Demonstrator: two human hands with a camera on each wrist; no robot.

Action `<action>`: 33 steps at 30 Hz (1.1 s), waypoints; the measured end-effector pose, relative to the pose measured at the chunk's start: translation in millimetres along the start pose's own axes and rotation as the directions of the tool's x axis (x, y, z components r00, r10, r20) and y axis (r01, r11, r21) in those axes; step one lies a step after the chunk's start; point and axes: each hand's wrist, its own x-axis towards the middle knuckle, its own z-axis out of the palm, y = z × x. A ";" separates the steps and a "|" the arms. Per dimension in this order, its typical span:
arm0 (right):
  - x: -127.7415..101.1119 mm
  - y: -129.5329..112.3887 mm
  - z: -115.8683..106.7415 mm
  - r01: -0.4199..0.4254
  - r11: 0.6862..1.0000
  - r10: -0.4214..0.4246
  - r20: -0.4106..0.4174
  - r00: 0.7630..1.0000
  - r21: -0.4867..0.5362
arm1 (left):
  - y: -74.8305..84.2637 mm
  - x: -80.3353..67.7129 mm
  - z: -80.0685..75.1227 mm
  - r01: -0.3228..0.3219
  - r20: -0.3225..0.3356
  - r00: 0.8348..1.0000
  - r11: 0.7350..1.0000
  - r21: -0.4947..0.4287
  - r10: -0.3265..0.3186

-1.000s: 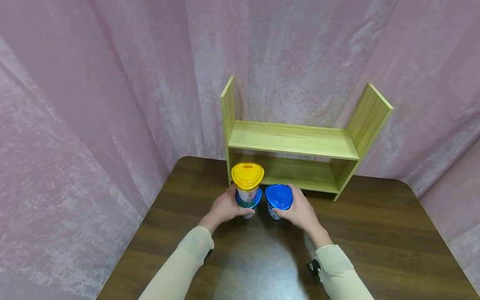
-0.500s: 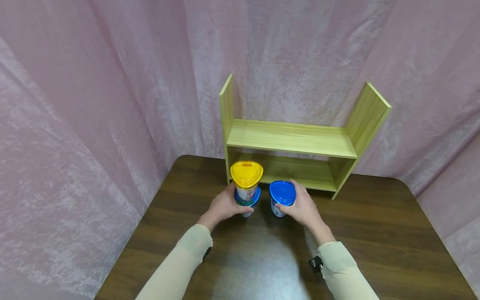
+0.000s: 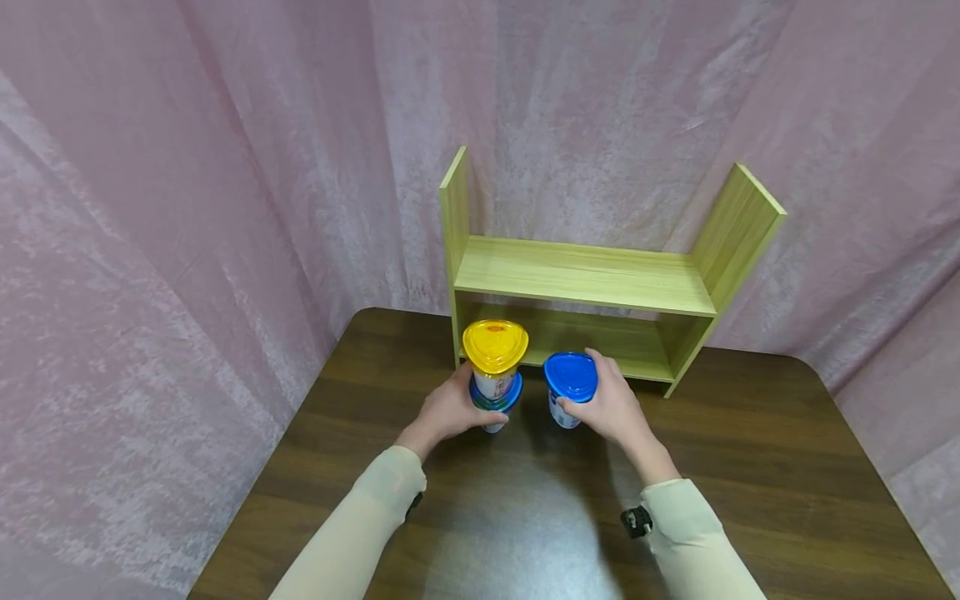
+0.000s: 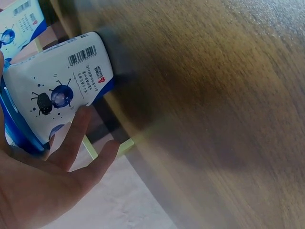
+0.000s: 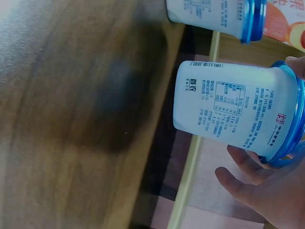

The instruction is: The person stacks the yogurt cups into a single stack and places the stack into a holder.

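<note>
Two cups stand stacked on the dark wooden table (image 3: 525, 517): a yellow-lidded cup (image 3: 495, 354) on top of a blue-lidded cup (image 3: 495, 404). My left hand (image 3: 450, 408) grips the lower cup, seen in the left wrist view as a white cup (image 4: 57, 90) with a barcode, its base on the table. My right hand (image 3: 603, 400) holds a second blue-lidded cup (image 3: 572, 387) by its rim, just to the right of the stack. In the right wrist view this cup (image 5: 233, 112) hangs slightly above the table with its shadow below it.
A light green wooden shelf (image 3: 585, 275) with two levels stands right behind the cups at the table's far edge. Pink curtain (image 3: 187, 208) surrounds the table on all sides. The table's near part lies between my sleeves.
My right hand has raised the blue-lidded cup and carried it a little right and toward the shelf. The left hand and the stack have stayed in place.
</note>
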 end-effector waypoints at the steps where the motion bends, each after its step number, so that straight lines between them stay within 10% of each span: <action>1: 0.5 -1.2 -1.2 0.004 1.000 -0.004 -0.004 1.000 0.002 | 0.0 -0.3 -0.2 -0.001 0.000 1.000 1.000 -0.001 0.001; 33: 1.7 -16.5 -24.8 0.030 0.999 -0.029 -0.016 0.999 0.044 | -0.1 -1.8 -0.2 0.010 0.004 1.000 1.000 -0.004 -0.010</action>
